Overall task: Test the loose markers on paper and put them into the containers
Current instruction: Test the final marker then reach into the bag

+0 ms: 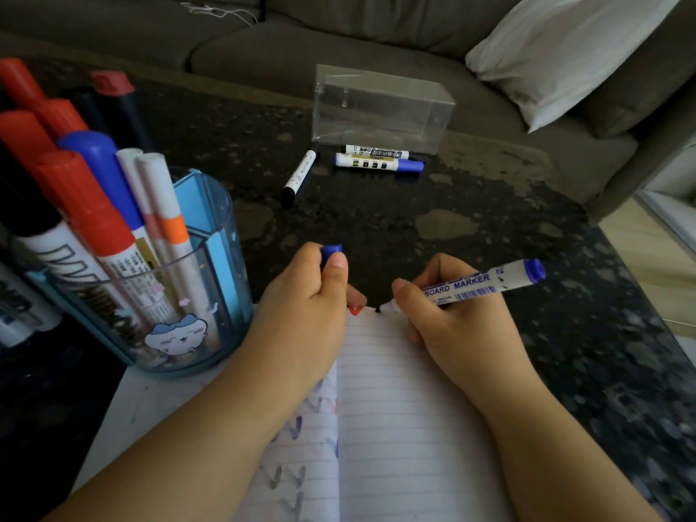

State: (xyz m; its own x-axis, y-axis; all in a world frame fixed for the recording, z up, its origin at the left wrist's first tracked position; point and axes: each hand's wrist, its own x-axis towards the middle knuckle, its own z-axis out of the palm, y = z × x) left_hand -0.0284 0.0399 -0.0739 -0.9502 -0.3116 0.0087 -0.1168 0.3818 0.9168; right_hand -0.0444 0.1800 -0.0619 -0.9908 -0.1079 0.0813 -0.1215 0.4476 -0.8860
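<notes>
- Nearest you, the lined notebook (pixel 406 427) lies open on the dark speckled surface (pixel 376 220); its left page carries rows of red, blue and grey V-shaped test marks.
- Your right hand (pixel 452 322) pinches the blue whiteboard marker (pixel 486 286) between thumb and curled fingers. Its long axis runs from lower left to upper right: the tip points down-left at the top edge of the right page, where a small dark mark sits, and the blue rear end points up and to the right.
- Your left hand (pixel 305 314) rests on the top of the left page, its grip curled round the blue cap (pixel 331 252), which sticks up past the thumb.
- To the left, the blue translucent pen holder (pixel 211 280) stands on the notebook's corner, packed with upright red, blue, black and orange markers, caps up.
- Farther out, three loose markers lie on the surface: a black-capped marker (pixel 299 175) angled diagonally, a blue-capped marker (pixel 378 163) lying crosswise with its cap to the right, and a second black marker (pixel 376 151) just behind it.
- Behind them stands the clear plastic box (pixel 380 107).
- Beyond the surface is a grey sofa (pixel 301 43) with a white pillow (pixel 557 58).
</notes>
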